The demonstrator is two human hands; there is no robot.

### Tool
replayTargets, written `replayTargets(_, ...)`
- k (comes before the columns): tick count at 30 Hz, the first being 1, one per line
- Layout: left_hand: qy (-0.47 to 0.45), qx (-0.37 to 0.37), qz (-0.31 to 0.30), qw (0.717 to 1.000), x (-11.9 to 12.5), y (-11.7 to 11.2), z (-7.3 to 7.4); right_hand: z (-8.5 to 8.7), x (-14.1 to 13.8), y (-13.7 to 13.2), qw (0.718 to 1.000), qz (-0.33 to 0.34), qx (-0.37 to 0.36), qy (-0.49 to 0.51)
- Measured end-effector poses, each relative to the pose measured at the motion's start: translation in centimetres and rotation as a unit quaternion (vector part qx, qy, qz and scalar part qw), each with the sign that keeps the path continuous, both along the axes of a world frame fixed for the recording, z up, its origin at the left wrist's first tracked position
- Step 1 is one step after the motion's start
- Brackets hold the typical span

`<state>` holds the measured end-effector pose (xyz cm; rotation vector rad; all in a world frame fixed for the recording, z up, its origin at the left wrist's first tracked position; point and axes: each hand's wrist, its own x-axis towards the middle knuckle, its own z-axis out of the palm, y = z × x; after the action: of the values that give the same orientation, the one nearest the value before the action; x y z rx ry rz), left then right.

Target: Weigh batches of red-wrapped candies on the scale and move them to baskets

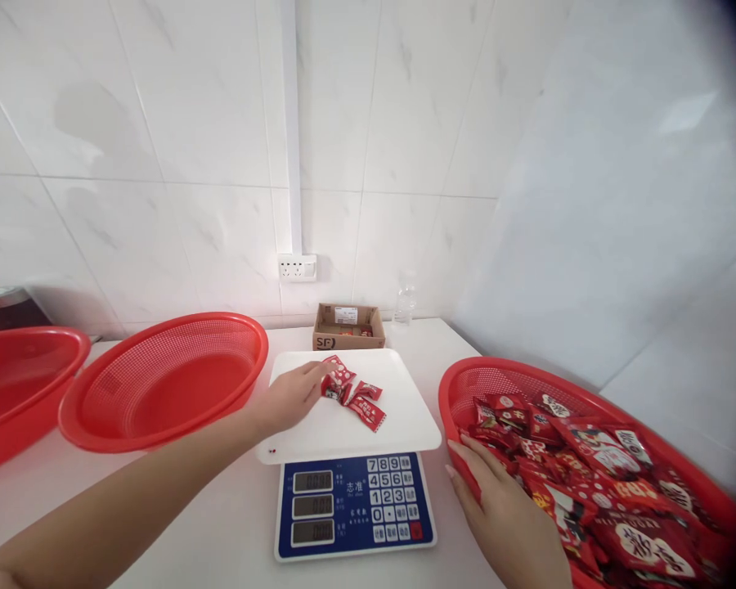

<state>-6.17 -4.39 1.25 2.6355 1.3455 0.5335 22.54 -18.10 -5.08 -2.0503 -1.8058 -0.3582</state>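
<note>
The scale [354, 507] stands at the middle of the table's [221, 532] near edge. A small cluster of red packets [359, 399] lies on its white platter [343, 429]. The left hand [291, 397] reaches over the platter's left edge, fingers extended and close together, tips on the nearest packet; a pinch cannot be confirmed. The right hand [503, 511] lies flat on the near rim of the right basket [466, 376], fingers together. This basket, at the table's right edge, holds many red packets. The left basket [165, 380] sits left of the scale, and a cardboard box [348, 327] stands at the far edge.
</note>
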Motion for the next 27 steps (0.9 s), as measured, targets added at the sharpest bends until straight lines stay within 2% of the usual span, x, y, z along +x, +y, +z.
replayTargets(4, -0.003, 0.036, 0.107, 0.994, -3.6, 0.6, 2.0, -0.2, 0.1, 0.1, 1.0, -0.001, -0.003, 0.004)
replayTargets(8, 0.008, 0.05, 0.233, 0.971, -9.0, 1.7, 3.4, -0.2, 0.1, 0.0, 1.0, 0.003, 0.0, 0.001)
replayTargets(11, 0.018, 0.039, 0.282, 0.958, -12.3, 2.3, 3.3, -0.1, 0.1, 0.0, 1.0, 0.005, 0.011, -0.005)
replayTargets(14, 0.024, 0.035, 0.27, 0.962, -13.0, 2.6, 2.4, -0.1, 0.1, 0.0, 1.0, 0.009, 0.019, -0.015)
replayTargets(17, 0.025, 0.03, 0.207, 0.978, -10.4, 2.6, 1.2, -0.2, 0.2, 0.2, 0.999, 0.012, 0.024, -0.019)
replayTargets(22, 0.031, -0.034, 0.067, 0.997, -2.2, 2.5, -0.7, -0.4, 0.2, 0.1, 0.999, 0.006, 0.024, -0.02)
replayTargets(27, 0.068, -0.109, 0.03, 0.991, 5.4, 2.6, -2.0, -0.3, 0.1, 0.0, 0.999, 0.012, 0.016, -0.029)
